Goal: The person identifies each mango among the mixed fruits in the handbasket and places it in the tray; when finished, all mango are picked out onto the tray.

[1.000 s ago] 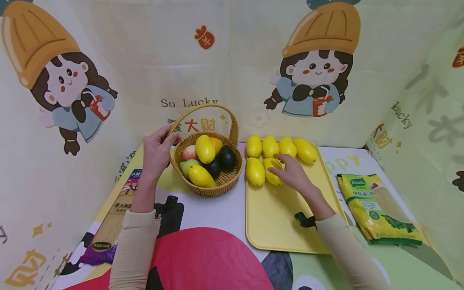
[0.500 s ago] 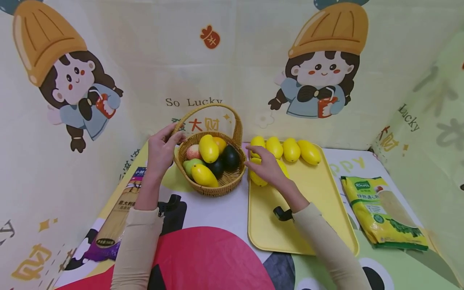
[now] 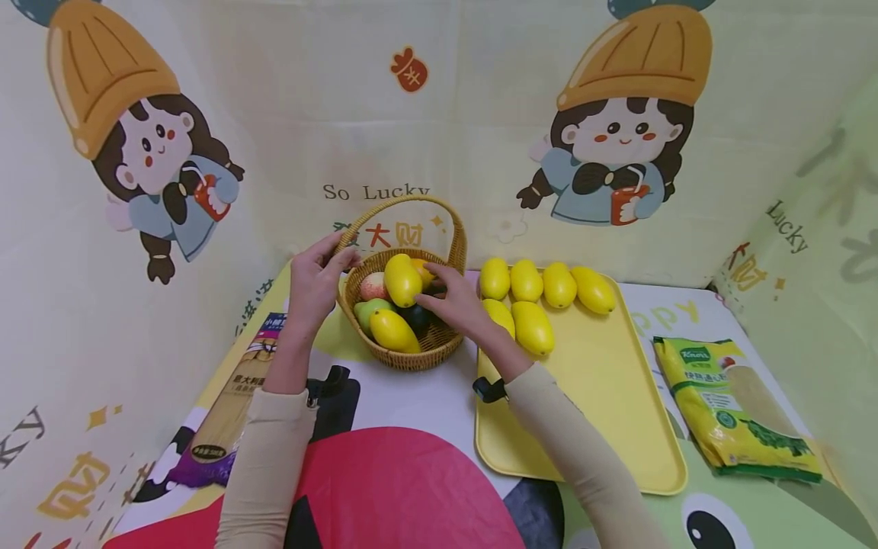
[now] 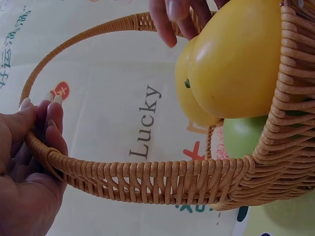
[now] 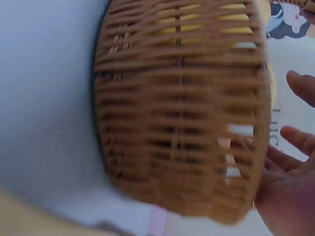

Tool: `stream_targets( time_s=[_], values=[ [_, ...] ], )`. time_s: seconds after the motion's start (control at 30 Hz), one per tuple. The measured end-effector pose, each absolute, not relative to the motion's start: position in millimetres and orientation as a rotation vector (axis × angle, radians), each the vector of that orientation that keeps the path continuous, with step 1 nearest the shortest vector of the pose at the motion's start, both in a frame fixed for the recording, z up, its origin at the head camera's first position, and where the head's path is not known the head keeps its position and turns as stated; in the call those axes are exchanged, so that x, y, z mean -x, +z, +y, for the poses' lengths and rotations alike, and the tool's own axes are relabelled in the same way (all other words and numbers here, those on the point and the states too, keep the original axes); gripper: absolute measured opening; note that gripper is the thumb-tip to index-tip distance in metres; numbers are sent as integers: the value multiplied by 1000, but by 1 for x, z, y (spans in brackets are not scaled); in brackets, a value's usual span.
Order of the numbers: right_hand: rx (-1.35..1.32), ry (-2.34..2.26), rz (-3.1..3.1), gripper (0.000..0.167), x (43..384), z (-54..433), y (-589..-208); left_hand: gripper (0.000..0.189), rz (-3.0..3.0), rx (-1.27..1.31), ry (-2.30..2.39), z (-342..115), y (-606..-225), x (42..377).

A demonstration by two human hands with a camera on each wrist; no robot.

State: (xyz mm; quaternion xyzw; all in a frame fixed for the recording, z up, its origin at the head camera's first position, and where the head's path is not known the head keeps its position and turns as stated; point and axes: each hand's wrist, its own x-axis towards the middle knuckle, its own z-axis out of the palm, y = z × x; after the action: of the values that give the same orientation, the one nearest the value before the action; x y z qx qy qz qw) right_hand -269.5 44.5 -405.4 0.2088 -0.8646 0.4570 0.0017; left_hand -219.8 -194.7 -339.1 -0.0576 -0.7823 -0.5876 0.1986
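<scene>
A yellow tray (image 3: 604, 427) lies right on the tabletop (image 3: 425, 396), six yellow mangoes (image 3: 531, 326) at its far end. Left of it stands the wicker basket (image 3: 411, 354) of fruit. The left hand (image 3: 314, 286) curls its fingers (image 4: 51, 129) round the basket's handle; the right hand (image 3: 456, 305) reaches in, fingers relaxed and spread, holding nothing

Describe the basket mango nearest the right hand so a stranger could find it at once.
Find the wicker basket left of the yellow tray. Its topmost fruit is an upright yellow mango, beside the right hand. The other basket mango lies lower, at the front.
</scene>
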Motion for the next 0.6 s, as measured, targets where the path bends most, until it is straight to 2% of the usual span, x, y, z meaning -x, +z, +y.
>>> stream_targets(
  time_s=[0.43, 0.6],
  values=[
    [-501, 1315, -2805, 88, 274, 2, -404, 39, -2193, 153, -1631, -195, -339, 219],
    [-473, 1275, -2821, 78, 276, -2, -404, 38, -2191, 160, -1638, -194, -340, 220]
  ],
)
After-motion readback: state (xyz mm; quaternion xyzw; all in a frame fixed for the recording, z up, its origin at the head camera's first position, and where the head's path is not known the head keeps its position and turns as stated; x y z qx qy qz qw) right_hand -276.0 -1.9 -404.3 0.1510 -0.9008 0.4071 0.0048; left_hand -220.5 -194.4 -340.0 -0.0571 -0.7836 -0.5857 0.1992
